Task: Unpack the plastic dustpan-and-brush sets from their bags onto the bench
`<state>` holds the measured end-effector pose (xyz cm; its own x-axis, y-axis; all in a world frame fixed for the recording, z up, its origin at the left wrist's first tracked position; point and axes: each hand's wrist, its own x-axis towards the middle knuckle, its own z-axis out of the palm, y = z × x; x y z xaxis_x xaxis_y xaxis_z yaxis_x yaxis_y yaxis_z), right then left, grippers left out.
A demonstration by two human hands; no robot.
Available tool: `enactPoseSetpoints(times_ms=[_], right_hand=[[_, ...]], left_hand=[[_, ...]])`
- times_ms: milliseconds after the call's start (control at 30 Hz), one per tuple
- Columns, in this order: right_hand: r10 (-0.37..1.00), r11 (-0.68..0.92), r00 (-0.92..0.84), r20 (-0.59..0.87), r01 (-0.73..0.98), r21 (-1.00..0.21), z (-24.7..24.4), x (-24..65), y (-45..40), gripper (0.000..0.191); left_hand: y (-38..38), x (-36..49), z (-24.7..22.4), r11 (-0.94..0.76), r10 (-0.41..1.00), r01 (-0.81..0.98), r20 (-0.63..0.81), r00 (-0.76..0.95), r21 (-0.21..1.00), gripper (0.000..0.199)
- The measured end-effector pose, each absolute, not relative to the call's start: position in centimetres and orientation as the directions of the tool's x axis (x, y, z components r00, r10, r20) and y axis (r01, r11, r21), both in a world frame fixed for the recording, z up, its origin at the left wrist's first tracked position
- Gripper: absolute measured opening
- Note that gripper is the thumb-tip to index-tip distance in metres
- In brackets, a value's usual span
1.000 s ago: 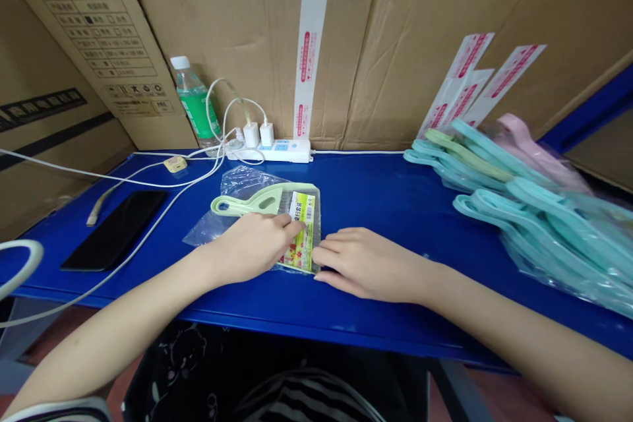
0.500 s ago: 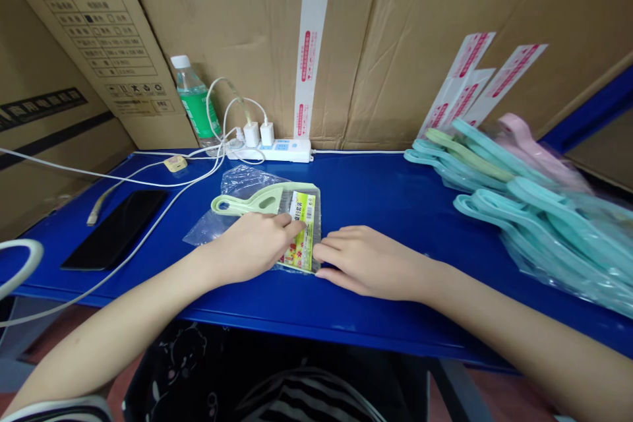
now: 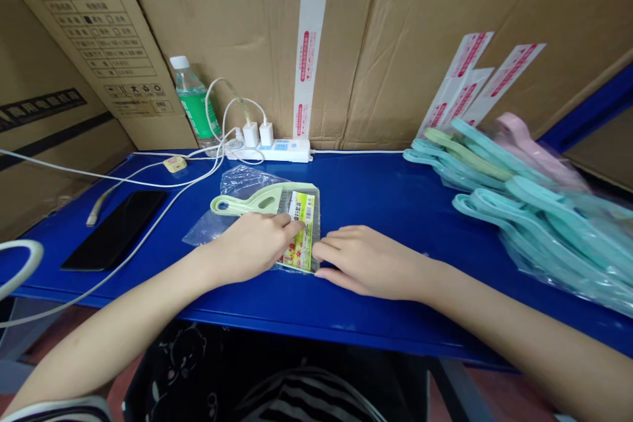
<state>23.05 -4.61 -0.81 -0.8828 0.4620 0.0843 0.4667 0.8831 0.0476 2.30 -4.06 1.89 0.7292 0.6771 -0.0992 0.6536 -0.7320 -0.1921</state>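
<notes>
A pale green dustpan [image 3: 264, 201] lies on the blue table in a clear plastic bag [image 3: 205, 227], its handle pointing left. A printed yellow-green label card [image 3: 304, 244] covers much of the pan. My left hand [image 3: 254, 244] rests over the pan's near-left part, fingers curled and closed onto the card. At the pan's right edge is my right hand [image 3: 363, 260], fingers together and thumb below, closed on the edge. Whether its fingertips grip the pan or just the bag around it is hidden.
Bagged turquoise dustpans [image 3: 544, 224], with green and pink ones among them, are piled at the right. A power strip [image 3: 291, 150] with chargers and a green-labelled bottle [image 3: 195, 105] stand at the back by cardboard boxes [image 3: 395, 46]. A black phone [image 3: 116, 231] and white cables lie at left.
</notes>
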Motion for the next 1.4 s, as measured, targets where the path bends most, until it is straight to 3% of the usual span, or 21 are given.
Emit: enactPoseSetpoints(times_ms=[1400], right_hand=[[0.556,0.828,-0.830,0.053,0.558,0.052,-0.28,23.04,-4.55,0.015]], left_hand=[[-4.05,2.46,2.02,-0.734,0.676,0.642,-0.146,0.722,-0.223,0.033]])
